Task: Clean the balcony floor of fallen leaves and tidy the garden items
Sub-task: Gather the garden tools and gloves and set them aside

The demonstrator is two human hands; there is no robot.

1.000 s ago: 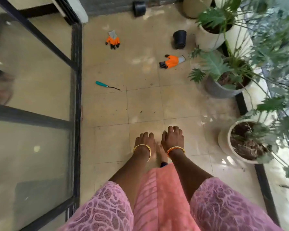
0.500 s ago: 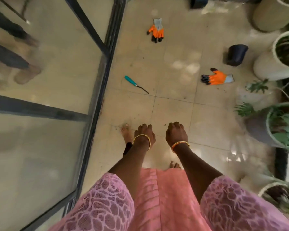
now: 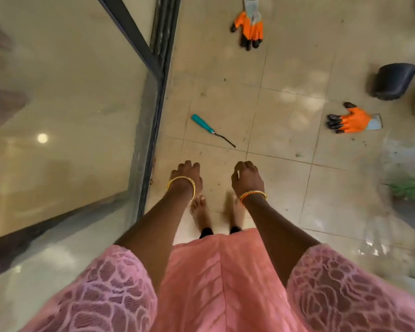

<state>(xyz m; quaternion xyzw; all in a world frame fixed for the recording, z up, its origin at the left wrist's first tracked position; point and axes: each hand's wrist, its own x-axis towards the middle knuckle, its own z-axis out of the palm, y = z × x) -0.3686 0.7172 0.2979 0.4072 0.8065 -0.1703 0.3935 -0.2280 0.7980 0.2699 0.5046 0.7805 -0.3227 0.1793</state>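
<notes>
My left hand [image 3: 186, 177] and my right hand [image 3: 247, 179] hang in front of me above the beige tiled floor, fingers loosely curled, holding nothing. A teal-handled hand tool [image 3: 211, 130] with a thin bent black shaft lies on the tiles just ahead of my hands. One orange-and-black garden glove [image 3: 249, 26] lies at the top, near the door frame. A second glove [image 3: 352, 119] lies to the right. A black plastic pot [image 3: 393, 80] lies tipped on its side beyond that glove.
A glass door with a dark frame [image 3: 158, 75] runs along the left. My bare feet [image 3: 201, 212] stand under my hands. Blurred green leaves and a pot [image 3: 412, 195] sit at the right edge. Small dirt specks dot the tiles.
I have stepped forward and my view has swung left. The tool, gloves and black pot now sit closer, and the potted plants have slid out at the right. My hands still hang empty.
</notes>
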